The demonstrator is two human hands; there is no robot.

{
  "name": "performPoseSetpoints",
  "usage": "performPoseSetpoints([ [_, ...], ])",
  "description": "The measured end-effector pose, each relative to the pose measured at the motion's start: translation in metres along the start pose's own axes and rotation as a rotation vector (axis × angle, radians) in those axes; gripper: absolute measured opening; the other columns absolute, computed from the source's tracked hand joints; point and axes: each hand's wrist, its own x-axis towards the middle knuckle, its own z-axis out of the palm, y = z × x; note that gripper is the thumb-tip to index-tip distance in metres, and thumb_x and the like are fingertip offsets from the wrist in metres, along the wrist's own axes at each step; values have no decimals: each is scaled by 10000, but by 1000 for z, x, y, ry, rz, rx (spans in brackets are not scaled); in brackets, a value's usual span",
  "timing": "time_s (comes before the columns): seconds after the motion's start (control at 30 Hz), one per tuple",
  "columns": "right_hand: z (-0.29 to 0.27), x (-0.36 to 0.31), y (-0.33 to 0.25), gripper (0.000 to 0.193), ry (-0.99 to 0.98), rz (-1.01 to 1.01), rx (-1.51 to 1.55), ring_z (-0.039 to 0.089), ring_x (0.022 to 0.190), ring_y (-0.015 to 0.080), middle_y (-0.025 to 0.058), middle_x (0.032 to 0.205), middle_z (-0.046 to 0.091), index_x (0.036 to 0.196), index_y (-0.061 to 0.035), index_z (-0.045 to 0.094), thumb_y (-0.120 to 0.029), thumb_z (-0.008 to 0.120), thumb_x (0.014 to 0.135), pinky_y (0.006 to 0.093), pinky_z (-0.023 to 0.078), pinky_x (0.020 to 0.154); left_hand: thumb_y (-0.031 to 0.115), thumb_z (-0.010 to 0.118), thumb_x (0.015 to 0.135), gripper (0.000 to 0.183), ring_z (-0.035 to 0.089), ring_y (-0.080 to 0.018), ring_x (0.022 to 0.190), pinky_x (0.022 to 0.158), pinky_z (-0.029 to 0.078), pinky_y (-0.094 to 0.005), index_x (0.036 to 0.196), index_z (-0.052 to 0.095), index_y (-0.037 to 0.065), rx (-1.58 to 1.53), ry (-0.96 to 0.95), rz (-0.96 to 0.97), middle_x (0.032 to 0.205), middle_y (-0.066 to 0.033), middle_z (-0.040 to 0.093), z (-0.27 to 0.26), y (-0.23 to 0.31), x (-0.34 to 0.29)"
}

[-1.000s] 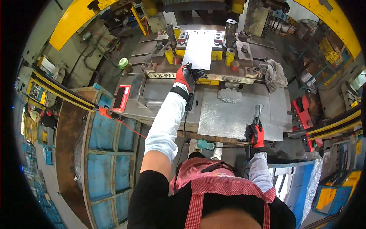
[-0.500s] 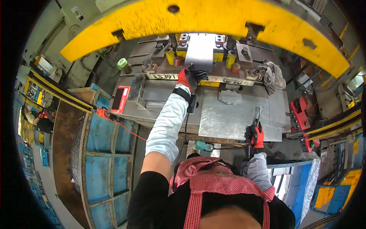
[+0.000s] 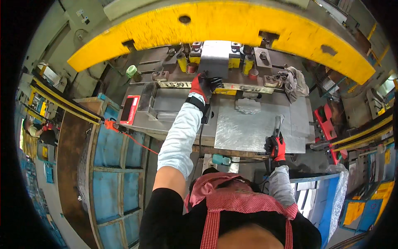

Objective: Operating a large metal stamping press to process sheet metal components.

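Observation:
My left hand (image 3: 204, 86), in a red and black glove, is at the near edge of a flat metal sheet (image 3: 214, 58). Its fingers stretch to the right along that edge, touching or almost touching it. The sheet lies in the die of a press, between yellow posts (image 3: 248, 65). Lower right, my right hand (image 3: 275, 147), gloved alike, is closed round a grey metal hand tool that looks like tongs (image 3: 279, 124). The tool's far end stands over a large shiny metal plate (image 3: 244, 128). A small stack of cut metal pieces (image 3: 248, 105) rests on this plate.
A thick yellow press beam (image 3: 224, 23) spans the top. Stacked sheets (image 3: 171, 99) sit left of my left hand, beside a red-framed device (image 3: 130, 110). A grey rag (image 3: 294, 83) hangs at the right. Blue-panelled crate (image 3: 110, 149) stands left; another person (image 3: 37, 130) is far left.
The view has shifted slightly, and the sheet in the die looks darker near my left hand. Both hands keep nearly the same places; the right still holds the tool.

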Motion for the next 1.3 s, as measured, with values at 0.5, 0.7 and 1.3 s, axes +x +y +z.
performPoseSetpoints([
  [0.5,6,8,3,203,104,-163,-289,473,473,123,38,719,524,988,-76,459,-114,561,818,271,412,411,263,462,885,343,621,-342,793,704,540,-404,1067,487,-27,-47,20,-123,901,-229,613,-13,-3,21],
  [0.7,167,28,-52,489,-223,-326,-599,436,656,56,-12,836,519,1229,-48,449,-125,626,779,216,400,569,330,403,895,372,609,-369,689,667,521,-460,1017,478,-13,-91,-21,-103,823,-237,604,-10,-3,12],
  [1.3,216,52,-74,482,-332,-183,-478,410,595,31,-34,765,490,1284,-32,409,-97,555,829,181,332,503,429,460,874,581,639,-315,762,705,549,-350,1016,519,-131,-161,-95,-378,898,-253,619,-47,-9,23],
])
